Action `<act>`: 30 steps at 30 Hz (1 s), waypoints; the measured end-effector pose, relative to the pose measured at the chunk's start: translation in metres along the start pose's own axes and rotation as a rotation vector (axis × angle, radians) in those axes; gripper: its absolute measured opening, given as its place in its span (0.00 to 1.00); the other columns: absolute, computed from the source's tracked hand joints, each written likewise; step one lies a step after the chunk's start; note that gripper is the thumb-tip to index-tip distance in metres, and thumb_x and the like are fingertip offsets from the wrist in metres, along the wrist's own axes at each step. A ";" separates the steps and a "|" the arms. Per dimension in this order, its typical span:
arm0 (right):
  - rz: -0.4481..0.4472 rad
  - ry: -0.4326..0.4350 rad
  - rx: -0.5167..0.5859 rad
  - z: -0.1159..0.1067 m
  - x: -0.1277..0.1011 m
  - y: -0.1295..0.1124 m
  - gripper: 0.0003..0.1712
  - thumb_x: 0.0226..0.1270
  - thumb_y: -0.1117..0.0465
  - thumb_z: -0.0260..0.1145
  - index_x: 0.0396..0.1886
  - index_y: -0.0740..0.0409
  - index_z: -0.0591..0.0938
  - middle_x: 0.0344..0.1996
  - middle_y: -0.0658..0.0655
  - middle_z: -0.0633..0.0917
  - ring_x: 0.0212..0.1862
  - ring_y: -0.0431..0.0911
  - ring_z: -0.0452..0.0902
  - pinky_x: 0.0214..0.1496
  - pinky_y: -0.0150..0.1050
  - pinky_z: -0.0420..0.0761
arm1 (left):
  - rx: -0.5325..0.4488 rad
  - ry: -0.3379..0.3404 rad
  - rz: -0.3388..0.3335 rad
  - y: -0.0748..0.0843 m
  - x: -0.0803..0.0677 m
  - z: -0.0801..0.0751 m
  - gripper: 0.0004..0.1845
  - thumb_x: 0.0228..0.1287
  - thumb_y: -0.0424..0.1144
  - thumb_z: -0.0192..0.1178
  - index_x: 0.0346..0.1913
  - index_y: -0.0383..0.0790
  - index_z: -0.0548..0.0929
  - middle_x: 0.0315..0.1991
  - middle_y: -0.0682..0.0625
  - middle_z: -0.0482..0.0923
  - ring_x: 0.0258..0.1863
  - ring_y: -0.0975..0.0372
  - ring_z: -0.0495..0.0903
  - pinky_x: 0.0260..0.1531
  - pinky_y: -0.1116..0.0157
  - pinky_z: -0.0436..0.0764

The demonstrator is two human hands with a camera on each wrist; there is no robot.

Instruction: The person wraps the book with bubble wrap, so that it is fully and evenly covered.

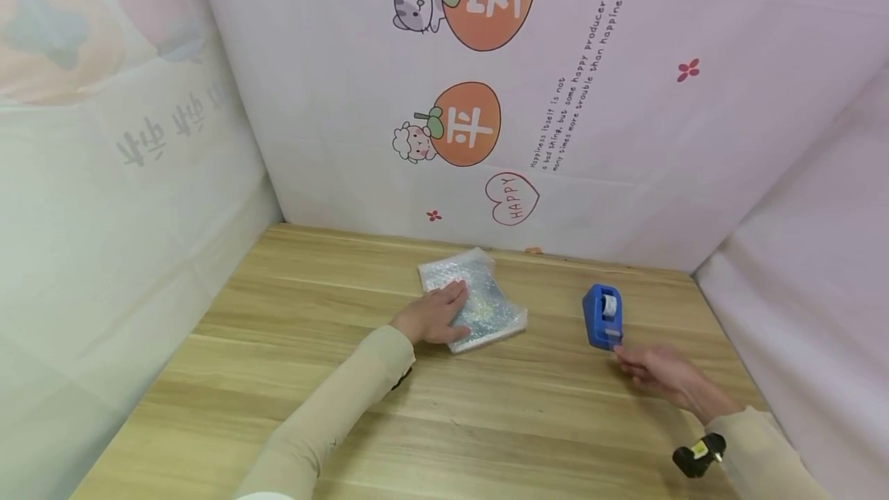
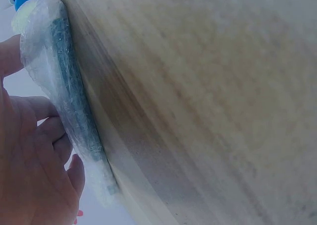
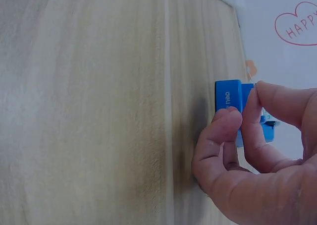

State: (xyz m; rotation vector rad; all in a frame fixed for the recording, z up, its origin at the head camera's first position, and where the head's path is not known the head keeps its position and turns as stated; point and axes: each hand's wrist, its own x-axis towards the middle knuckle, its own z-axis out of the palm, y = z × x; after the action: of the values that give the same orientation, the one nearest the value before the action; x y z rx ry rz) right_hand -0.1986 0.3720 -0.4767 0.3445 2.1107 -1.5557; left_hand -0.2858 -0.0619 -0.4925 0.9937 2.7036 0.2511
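Note:
My left hand (image 1: 434,315) rests with spread fingers on a flat bubble-wrapped package (image 1: 489,311), which lies on the wooden table. Seen edge-on in the left wrist view, the bubble wrap (image 2: 74,81) encloses something dark teal, with my fingers against its upper face. To the right stands a blue tape dispenser (image 1: 596,322) holding a roll of tape (image 1: 609,305). My right hand (image 1: 660,373) is at its near end, where thumb and index finger pinch the end of the clear tape. From the right wrist view, the fingertips (image 3: 257,88) meet close in front of the dispenser (image 3: 229,96).
The wooden tabletop (image 1: 444,423) extends toward me from both objects. A white printed cloth (image 1: 347,99) rises behind its back edge, with more cloth hanging at the left and right sides. A black strap-mounted device (image 1: 698,454) sits at my right wrist.

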 end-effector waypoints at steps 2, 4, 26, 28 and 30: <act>-0.002 0.010 -0.007 0.000 0.001 0.002 0.14 0.80 0.53 0.64 0.46 0.58 0.88 0.37 0.44 0.89 0.40 0.35 0.81 0.44 0.32 0.85 | 0.000 0.000 -0.005 0.000 0.000 0.000 0.44 0.81 0.59 0.50 0.85 0.34 0.50 0.88 0.41 0.44 0.88 0.52 0.46 0.87 0.53 0.53; -0.014 0.032 -0.025 0.001 0.002 0.003 0.15 0.80 0.54 0.65 0.48 0.61 0.88 0.38 0.44 0.89 0.41 0.35 0.82 0.44 0.32 0.86 | 0.003 0.000 -0.007 0.001 0.001 0.001 0.44 0.81 0.59 0.50 0.85 0.35 0.50 0.88 0.42 0.44 0.88 0.52 0.46 0.87 0.53 0.53; -0.088 0.315 -0.418 0.012 0.010 0.003 0.29 0.76 0.47 0.67 0.54 0.70 0.88 0.73 0.73 0.72 0.76 0.73 0.65 0.74 0.66 0.70 | 0.018 -0.002 -0.007 0.001 0.003 0.003 0.44 0.82 0.59 0.49 0.85 0.34 0.49 0.88 0.41 0.44 0.88 0.51 0.45 0.87 0.53 0.53; -0.082 0.312 -0.421 0.011 0.010 0.003 0.30 0.76 0.46 0.66 0.56 0.71 0.87 0.74 0.74 0.71 0.76 0.74 0.63 0.75 0.68 0.68 | 0.018 -0.005 -0.009 0.001 0.003 0.003 0.44 0.82 0.59 0.49 0.85 0.34 0.49 0.88 0.41 0.43 0.88 0.51 0.45 0.87 0.53 0.52; -0.076 0.313 -0.422 0.011 0.011 0.004 0.30 0.77 0.46 0.66 0.57 0.71 0.86 0.75 0.74 0.70 0.76 0.74 0.63 0.76 0.68 0.67 | 0.019 -0.004 -0.008 0.001 0.002 0.002 0.44 0.81 0.59 0.49 0.85 0.34 0.49 0.88 0.41 0.43 0.88 0.51 0.45 0.87 0.53 0.52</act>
State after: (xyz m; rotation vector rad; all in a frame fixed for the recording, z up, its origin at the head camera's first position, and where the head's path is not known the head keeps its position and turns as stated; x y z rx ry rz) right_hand -0.2032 0.3616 -0.4880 0.3779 2.6497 -1.1052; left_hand -0.2864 -0.0594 -0.4948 0.9870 2.7104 0.2224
